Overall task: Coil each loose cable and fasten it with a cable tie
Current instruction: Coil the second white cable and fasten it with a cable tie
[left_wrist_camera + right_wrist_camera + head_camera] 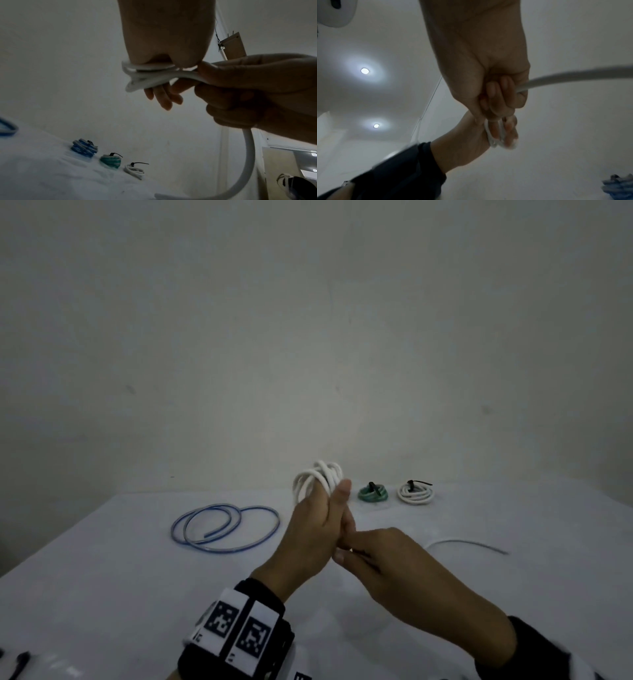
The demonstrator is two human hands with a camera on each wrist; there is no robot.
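Note:
My left hand (313, 529) is raised above the table with a white cable (319, 480) wound in several loops round its fingers, and the thumb lies against the loops. The loops (145, 77) sit at the base of the fingers (163, 97). My right hand (387, 556) is closed in a fist round the same cable right beside the left hand, seen also as a right hand (489, 75) with cable (573, 76) leaving it. The free tail (247, 159) hangs down from the right hand (248, 94), and its end (467, 543) lies on the table.
A loose blue cable (224, 525) lies in wide loops on the white table (102, 570) at the left. Along the far edge stand a tied green coil (372, 494), a tied white coil (415, 492) and a tied blue coil (84, 148). A wall rises behind.

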